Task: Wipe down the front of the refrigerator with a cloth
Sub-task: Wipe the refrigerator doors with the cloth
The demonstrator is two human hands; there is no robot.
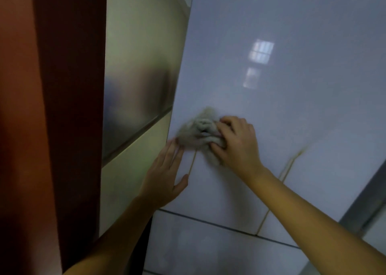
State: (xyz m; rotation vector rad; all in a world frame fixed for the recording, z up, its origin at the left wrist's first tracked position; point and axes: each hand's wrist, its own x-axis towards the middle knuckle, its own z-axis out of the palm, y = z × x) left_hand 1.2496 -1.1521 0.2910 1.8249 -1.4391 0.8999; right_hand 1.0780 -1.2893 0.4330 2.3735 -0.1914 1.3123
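Note:
The refrigerator front [282, 90] is a glossy pale grey panel that fills the right of the view and reflects a window. A bunched grey cloth [199, 131] is pressed against the panel near its left edge. My right hand [236, 142] grips the cloth, fingers curled into it. My left hand [165, 174] lies flat and open against the panel's left edge, just below and left of the cloth, fingertips close to it. The cloth is blurred.
The refrigerator's metallic side [137, 90] runs left of the front panel, with a dark seam across it. A reddish-brown wooden surface [52, 107] stands at the far left. Below is a pale tiled floor [198, 243] with grout lines.

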